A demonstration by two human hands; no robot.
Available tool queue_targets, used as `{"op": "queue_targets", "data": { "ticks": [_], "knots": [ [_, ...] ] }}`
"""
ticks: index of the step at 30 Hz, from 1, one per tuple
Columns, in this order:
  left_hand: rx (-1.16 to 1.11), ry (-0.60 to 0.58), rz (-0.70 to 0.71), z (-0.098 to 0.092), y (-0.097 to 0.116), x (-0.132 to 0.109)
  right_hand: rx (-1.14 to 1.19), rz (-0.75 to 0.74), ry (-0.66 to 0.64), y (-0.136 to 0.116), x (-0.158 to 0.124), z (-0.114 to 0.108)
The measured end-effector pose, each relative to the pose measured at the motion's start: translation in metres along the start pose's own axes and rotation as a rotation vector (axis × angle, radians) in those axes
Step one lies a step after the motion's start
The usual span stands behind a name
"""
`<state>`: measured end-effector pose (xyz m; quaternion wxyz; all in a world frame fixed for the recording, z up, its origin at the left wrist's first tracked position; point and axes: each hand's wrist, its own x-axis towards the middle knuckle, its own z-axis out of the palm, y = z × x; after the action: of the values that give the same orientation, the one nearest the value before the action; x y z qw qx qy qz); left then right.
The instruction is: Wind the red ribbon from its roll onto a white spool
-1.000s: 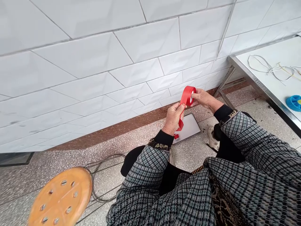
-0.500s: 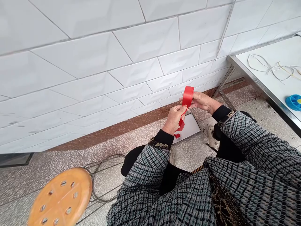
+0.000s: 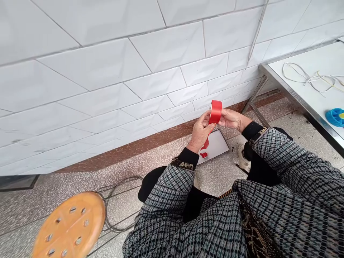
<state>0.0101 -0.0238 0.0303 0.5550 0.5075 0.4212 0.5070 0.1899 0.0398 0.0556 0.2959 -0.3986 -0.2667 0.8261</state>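
A roll of red ribbon (image 3: 216, 111) is held upright between my two hands, above the floor by the wall. My left hand (image 3: 200, 129) grips its lower left side, the thumb pressed against the bottom of the roll. On the other side my right hand (image 3: 231, 119) closes on the roll's right edge, some of its fingers hidden behind it. A loose, curling end of the ribbon hangs below my left hand over a white panel (image 3: 217, 145) with a dark rim.
An orange round stool (image 3: 71, 224) with holes in its seat stands at lower left. Cable loops (image 3: 109, 211) lie beside it. At right, a metal-edged table (image 3: 301, 94) bears white wires (image 3: 309, 77) and a blue plastic piece (image 3: 334, 117). White tiles (image 3: 166, 46) cover the wall ahead.
My left hand has shifted from pinching the ribbon strip below the roll to holding the roll's side. The roll has turned slightly and sits a little lower.
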Motion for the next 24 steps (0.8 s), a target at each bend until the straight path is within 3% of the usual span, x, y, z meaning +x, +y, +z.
{"op": "queue_targets", "data": {
  "ticks": [4, 9, 13, 17, 20, 24],
  "knots": [
    [-0.057, -0.064, -0.085, -0.003, 0.006, -0.001, -0.041, 0.035, 0.041, 0.001, -0.008, 0.009],
    [-0.127, -0.017, -0.216, -0.005, 0.015, -0.006, -0.272, 0.008, 0.026, -0.003, -0.019, 0.015],
    [-0.110, -0.069, -0.231, -0.011, 0.022, -0.008, -0.435, -0.088, 0.012, -0.009, -0.025, 0.012],
    [-0.096, -0.096, -0.204, -0.011, 0.023, -0.009, -0.455, -0.111, 0.038, -0.006, -0.023, 0.012],
    [-0.118, -0.005, -0.189, -0.001, 0.018, -0.010, -0.388, -0.132, 0.141, -0.002, -0.016, 0.015],
    [-0.142, 0.235, -0.142, 0.014, 0.011, -0.011, -0.245, -0.127, 0.267, -0.001, -0.009, 0.018]
  ]
}}
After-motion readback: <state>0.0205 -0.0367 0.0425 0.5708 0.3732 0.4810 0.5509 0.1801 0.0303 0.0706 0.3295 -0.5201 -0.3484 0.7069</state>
